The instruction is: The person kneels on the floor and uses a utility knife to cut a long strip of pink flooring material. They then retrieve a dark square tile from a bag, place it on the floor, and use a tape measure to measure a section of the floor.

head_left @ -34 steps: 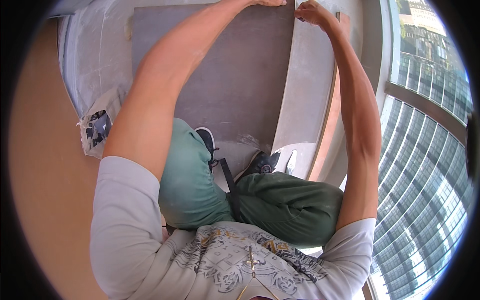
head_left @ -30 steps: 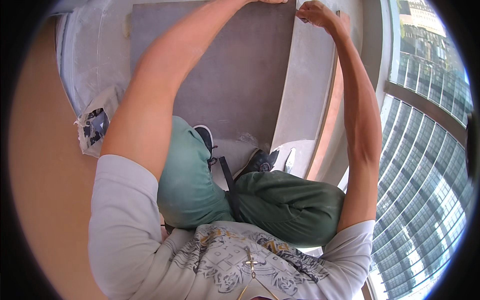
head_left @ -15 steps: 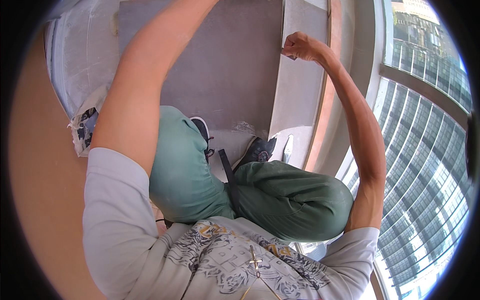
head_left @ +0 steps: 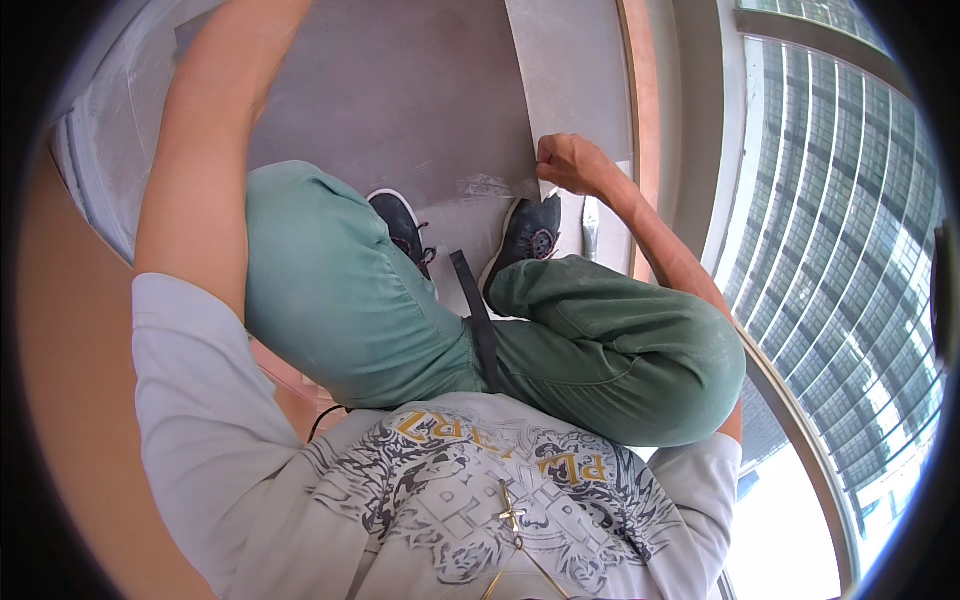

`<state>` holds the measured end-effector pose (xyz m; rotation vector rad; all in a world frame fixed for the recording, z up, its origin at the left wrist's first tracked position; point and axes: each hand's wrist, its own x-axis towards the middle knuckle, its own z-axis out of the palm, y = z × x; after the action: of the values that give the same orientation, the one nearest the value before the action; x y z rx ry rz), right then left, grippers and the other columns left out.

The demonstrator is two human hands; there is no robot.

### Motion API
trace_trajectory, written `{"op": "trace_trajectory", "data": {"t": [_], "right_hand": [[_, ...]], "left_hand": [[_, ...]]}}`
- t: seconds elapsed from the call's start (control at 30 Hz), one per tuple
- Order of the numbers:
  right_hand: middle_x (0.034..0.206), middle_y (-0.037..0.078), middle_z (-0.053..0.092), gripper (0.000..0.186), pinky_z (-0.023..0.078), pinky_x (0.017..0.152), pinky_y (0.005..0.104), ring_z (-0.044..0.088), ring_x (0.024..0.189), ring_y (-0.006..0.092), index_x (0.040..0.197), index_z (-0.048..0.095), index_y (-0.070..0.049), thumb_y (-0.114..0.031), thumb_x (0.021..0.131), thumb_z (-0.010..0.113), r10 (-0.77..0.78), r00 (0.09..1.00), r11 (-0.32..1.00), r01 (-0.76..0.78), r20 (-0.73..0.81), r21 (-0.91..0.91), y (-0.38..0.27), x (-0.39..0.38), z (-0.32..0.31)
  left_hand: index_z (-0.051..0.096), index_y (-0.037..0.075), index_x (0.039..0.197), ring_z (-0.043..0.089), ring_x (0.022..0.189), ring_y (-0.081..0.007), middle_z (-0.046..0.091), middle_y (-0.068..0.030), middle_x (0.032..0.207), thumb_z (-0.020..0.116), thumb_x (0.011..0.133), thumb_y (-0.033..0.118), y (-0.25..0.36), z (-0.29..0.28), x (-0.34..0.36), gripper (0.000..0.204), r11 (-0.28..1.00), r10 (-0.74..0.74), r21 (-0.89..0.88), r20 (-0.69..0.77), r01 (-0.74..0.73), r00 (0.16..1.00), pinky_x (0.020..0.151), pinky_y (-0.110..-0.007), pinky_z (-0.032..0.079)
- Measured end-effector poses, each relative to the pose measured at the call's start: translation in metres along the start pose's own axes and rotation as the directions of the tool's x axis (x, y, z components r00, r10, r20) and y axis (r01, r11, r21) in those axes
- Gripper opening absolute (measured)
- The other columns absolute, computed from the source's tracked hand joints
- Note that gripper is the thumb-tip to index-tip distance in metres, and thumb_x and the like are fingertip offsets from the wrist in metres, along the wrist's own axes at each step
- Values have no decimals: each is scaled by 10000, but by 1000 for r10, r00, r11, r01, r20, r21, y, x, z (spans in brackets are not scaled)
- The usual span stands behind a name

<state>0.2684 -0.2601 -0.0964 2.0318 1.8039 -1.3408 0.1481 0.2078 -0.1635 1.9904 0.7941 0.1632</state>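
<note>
My right hand (head_left: 575, 165) is closed at the right edge of a large grey-brown panel (head_left: 400, 95), close to its near corner. What the fingers pinch, if anything, is hidden. Beyond the top of the picture, my left hand is out of sight; only its bare forearm (head_left: 205, 130) shows, reaching out over the panel's left side. Just below the right hand is my right shoe (head_left: 530, 232), beside the panel's near edge. A narrow, pale, blade-like tool (head_left: 590, 228) lies on the floor to the right of that shoe.
My left shoe (head_left: 400, 230) stands at the panel's near edge. Along the right runs an orange-brown strip (head_left: 642, 100), with a window frame (head_left: 740, 150) and tall glass behind it. A tan surface (head_left: 80, 380) rises on the left. A black strap (head_left: 475, 310) hangs between my knees.
My right hand has come nearer along the panel's right edge, down beside my right shoe. The view has shifted, and the crumpled pale object at the left no longer shows.
</note>
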Motion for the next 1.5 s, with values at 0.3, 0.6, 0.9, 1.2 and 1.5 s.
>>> {"op": "trace_trajectory", "data": {"t": [0.3,0.6,0.9,1.2,1.5], "right_hand": [[751,49,629,258,475,646,325,579,700,164,919,660,20,-238,912,670,27,983,935,-89,183,342,22,-66,-7],[830,-23,606,231,419,708,236,529,767,68,990,676,-48,-275,961,645,282,888,584,141,-363,799,27,-14,-44],[890,58,695,286,482,761,302,622,826,145,1091,701,-26,-272,958,640,166,773,711,336,-612,618,13,31,-50],[820,144,683,261,500,720,351,649,782,207,1044,694,8,-226,939,643,116,717,855,280,-687,437,-25,11,-64],[1289,213,590,467,501,945,441,625,1096,328,1296,575,0,-223,903,697,772,275,610,-66,-574,789,120,-35,103]], "left_hand": [[618,-31,1272,597,1202,-272,653,-178,1262,626,926,279,-3,-37,-13,466,993,65,112,-158,-47,985,1031,-378,458],[586,22,1317,670,1061,-253,682,-177,1183,645,904,188,27,-39,-36,449,981,190,97,-269,-170,944,903,-391,548],[647,70,1191,628,1069,-243,679,-108,1085,599,971,498,174,51,-130,483,937,216,178,377,-299,901,914,-404,484],[691,12,971,653,929,-311,700,-180,949,666,936,296,213,81,-160,287,859,178,323,540,-398,822,838,-435,498],[706,28,937,606,807,-216,679,-81,831,671,918,273,145,37,-139,249,889,-130,425,592,-170,795,751,-391,469]]}}
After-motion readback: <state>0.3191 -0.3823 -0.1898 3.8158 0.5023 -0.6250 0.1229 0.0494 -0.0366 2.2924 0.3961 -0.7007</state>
